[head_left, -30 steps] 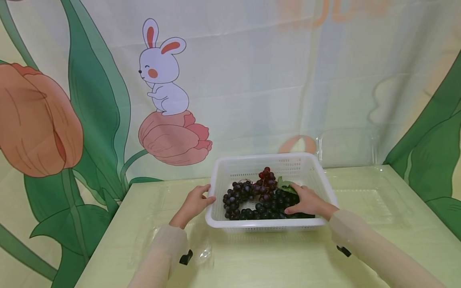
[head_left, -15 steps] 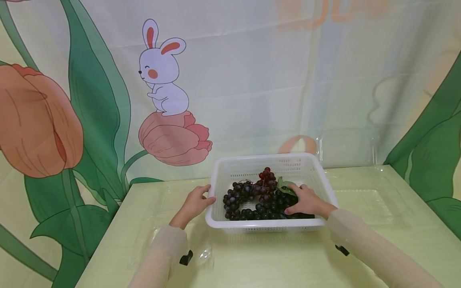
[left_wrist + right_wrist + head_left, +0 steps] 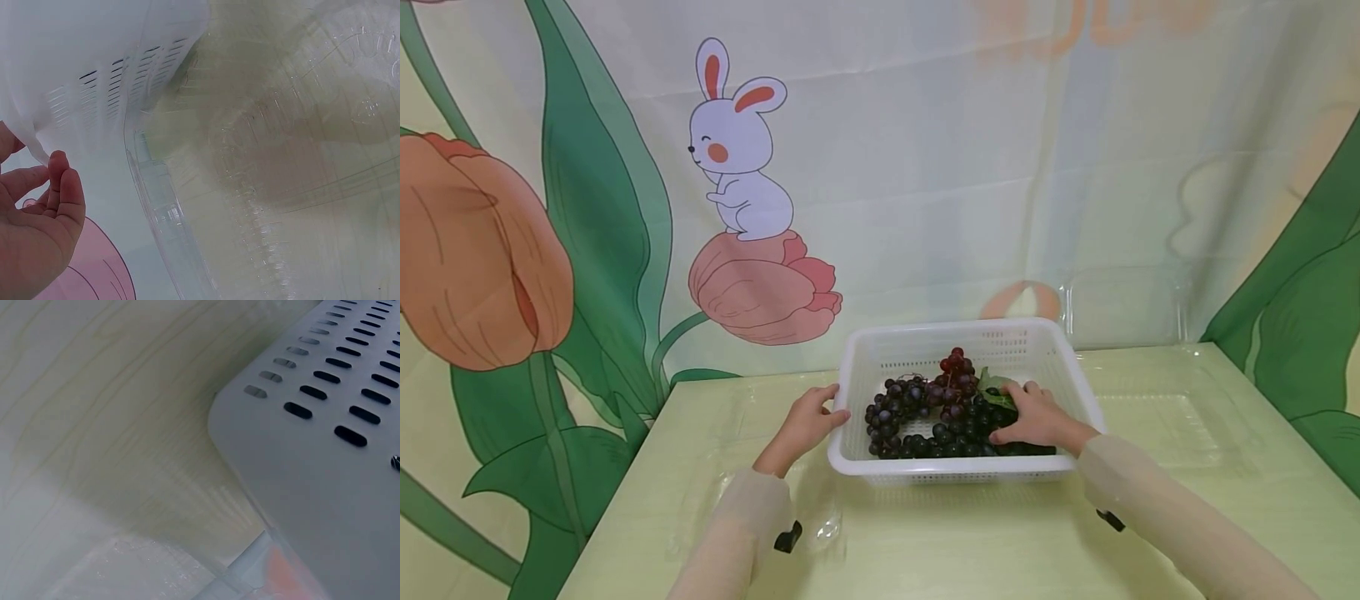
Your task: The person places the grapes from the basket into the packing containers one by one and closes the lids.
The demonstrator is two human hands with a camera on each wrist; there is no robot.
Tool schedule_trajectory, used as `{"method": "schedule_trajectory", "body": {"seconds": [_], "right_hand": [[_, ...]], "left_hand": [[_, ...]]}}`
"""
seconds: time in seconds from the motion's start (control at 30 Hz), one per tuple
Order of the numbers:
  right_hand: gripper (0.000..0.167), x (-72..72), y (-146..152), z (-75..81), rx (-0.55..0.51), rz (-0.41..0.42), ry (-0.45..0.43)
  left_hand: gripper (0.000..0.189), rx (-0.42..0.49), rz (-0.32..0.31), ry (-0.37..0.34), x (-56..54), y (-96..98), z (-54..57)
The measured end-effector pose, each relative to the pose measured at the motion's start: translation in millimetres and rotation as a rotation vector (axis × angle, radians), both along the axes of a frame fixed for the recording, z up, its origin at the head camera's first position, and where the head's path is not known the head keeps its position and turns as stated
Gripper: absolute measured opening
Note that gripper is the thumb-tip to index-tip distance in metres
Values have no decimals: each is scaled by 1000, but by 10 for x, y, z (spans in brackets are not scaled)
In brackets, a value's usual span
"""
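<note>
A white plastic basket (image 3: 955,467) with slotted walls holds several bunches of grapes. My left hand (image 3: 805,422) pinches the basket's left rim; in the left wrist view its thumb and fingers (image 3: 58,165) lie on either side of that edge. Inside at the right, my right hand (image 3: 1037,417) grips a bunch of black grapes (image 3: 977,421) from above, covering part of it. Green leaves (image 3: 992,385) stick out beside its fingertips. A purple bunch (image 3: 883,412) lies at the left, and a reddish bunch (image 3: 953,367) leans at the back. The right wrist view misses the hand, showing the basket's outer wall (image 3: 281,469).
Clear plastic containers flank the basket: one (image 3: 1180,417) at the right, its lid (image 3: 1123,308) standing against the backdrop, and another (image 3: 722,442) under the left forearm. A printed cloth with a rabbit (image 3: 741,167) hangs behind the pale green table (image 3: 940,542).
My right hand has shifted very slightly to the left over the black grapes. The left hand and the basket have stayed in place.
</note>
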State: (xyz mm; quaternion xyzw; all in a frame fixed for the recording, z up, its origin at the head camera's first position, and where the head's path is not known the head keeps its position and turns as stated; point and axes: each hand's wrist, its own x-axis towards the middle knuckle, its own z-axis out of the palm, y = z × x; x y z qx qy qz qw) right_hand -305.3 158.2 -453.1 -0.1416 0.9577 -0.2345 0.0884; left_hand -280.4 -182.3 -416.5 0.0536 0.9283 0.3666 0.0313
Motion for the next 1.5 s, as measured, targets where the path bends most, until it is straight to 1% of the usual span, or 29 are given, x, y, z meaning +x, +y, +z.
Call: {"method": "schedule_trajectory", "body": {"seconds": [0.23, 0.33, 0.47, 0.53, 0.87, 1.07, 1.27, 1.5], "right_hand": [[88, 20, -5, 21, 40, -13, 42], [90, 15, -3, 15, 73, -15, 74], [91, -3, -4, 10, 111, -17, 114], [91, -10, -6, 12, 116, -17, 119], [90, 4, -7, 26, 43, 7, 69], [97, 21, -16, 42, 11, 3, -7], [101, 26, -14, 48, 36, 28, -39], [106, 26, -4, 39, 52, 10, -55]], "left_hand": [[54, -10, 12, -7, -4, 8, 12], [54, -8, 16, -11, -2, 12, 14], [54, -5, 10, -8, -1, 10, 17], [54, -5, 3, -4, -7, 8, 16], [53, -4, 2, -4, -22, 5, 27], [54, 1, -7, -1, -15, -2, 25], [53, 8, -6, 7, -5, -3, 18], [53, -5, -3, 6, 8, 2, 12]]}}
